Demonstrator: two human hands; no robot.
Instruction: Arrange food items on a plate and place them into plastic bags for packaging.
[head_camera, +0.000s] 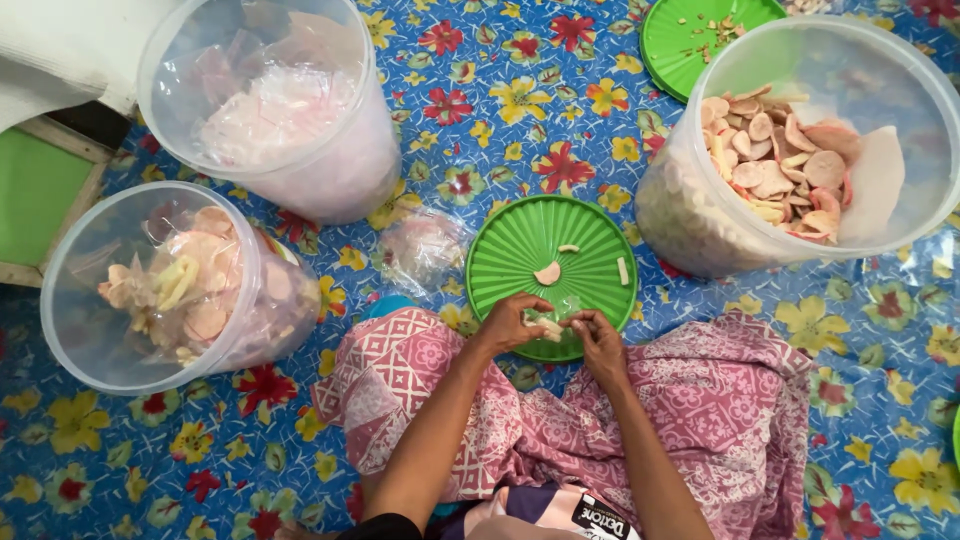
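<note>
My left hand (508, 322) and my right hand (598, 338) meet over the near edge of a round green ribbed lid (520, 250) on the floor mat. Between the fingers of both hands sits a small clear plastic bag with a few pale crackers (549, 325) in it. A few loose cracker pieces (548, 273) lie on the lid beyond my hands. My lap, under pink patterned cloth (700, 400), is just below.
A large clear tub of pale and pink crackers (800, 165) stands at the right. Two more clear tubs hold filled bags, one at the left (170, 285) and one at the top left (275, 100). A filled bag (425, 250) lies on the mat. Another green lid (690, 35) is at the top.
</note>
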